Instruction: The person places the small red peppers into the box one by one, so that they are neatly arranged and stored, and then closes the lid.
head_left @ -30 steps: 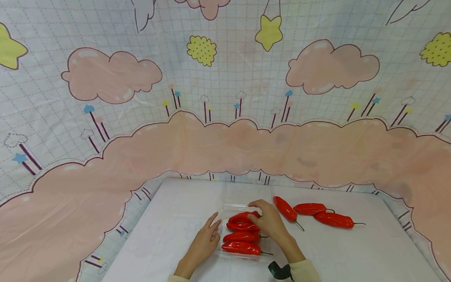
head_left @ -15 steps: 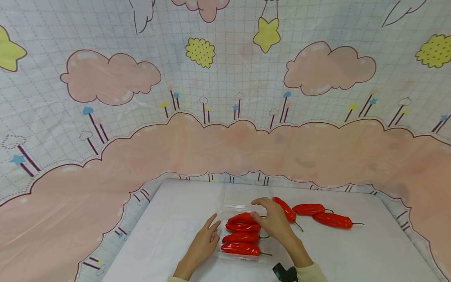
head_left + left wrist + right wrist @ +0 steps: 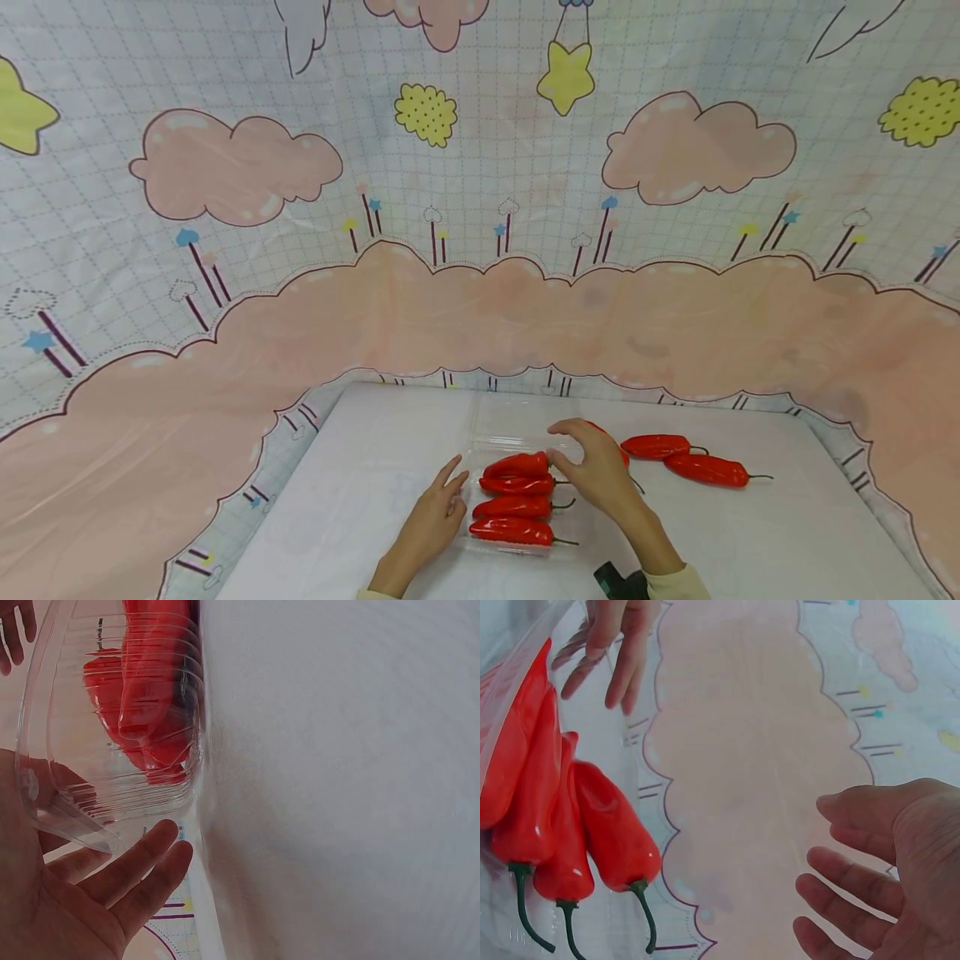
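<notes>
Several red chili peppers (image 3: pixel 512 507) lie side by side in a clear plastic box (image 3: pixel 517 548), stems toward the right. The box's clear lid (image 3: pixel 510 417) is folded back behind it. My left hand (image 3: pixel 433 518) is at the box's left side, fingers extended against its wall; in the left wrist view part of that hand (image 3: pixel 90 900) shows through the plastic. Just right of the rearmost pepper (image 3: pixel 525 463), my right hand (image 3: pixel 600 471) holds nothing, its fingers spread and apart from the peppers. It partly hides a loose chili pepper (image 3: pixel 625 457) behind it.
Two more loose chili peppers, one farther back (image 3: pixel 656 446) and one nearer (image 3: pixel 708 470), lie on the white table (image 3: pixel 750 542) to the right. A patterned cloth (image 3: pixel 480 317) hangs behind the table. A dark device (image 3: pixel 618 581) sits by the right wrist.
My right hand has let go of the rearmost pepper in the box and moved right, now covering much of a loose pepper. My left hand has stayed at the box.
</notes>
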Demonstrator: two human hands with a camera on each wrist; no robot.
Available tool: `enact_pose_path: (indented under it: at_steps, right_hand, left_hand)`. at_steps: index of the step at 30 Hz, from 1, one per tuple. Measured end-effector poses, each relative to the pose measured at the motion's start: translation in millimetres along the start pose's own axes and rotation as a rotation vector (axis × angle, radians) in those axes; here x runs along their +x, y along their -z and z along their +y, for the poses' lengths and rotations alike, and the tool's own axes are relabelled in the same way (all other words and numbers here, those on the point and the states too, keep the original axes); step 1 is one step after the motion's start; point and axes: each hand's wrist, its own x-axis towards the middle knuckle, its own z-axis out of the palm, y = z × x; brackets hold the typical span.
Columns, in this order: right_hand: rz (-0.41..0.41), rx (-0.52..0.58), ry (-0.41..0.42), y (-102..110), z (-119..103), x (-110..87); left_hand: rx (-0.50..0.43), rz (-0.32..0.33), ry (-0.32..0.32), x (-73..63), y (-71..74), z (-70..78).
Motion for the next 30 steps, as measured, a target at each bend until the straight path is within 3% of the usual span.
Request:
enact_pose_path:
  at_steps: [9, 24, 30]
  right_hand:
    - [0.002, -0.035, -0.005, 5, 12, -3.4]
    - [-0.018, -0.071, -0.046, 13, 42, -11.1]
    - [-0.021, -0.088, -0.078, 16, 56, -12.9]
  left_hand:
    - [-0.011, -0.006, 0.021, 0.3, -1.1, -1.2]
    - [-0.004, 0.017, -0.021, -1.2, -1.0, -0.8]
    - [-0.012, 0.004, -0.002, -1.0, -0.5, -0.9]
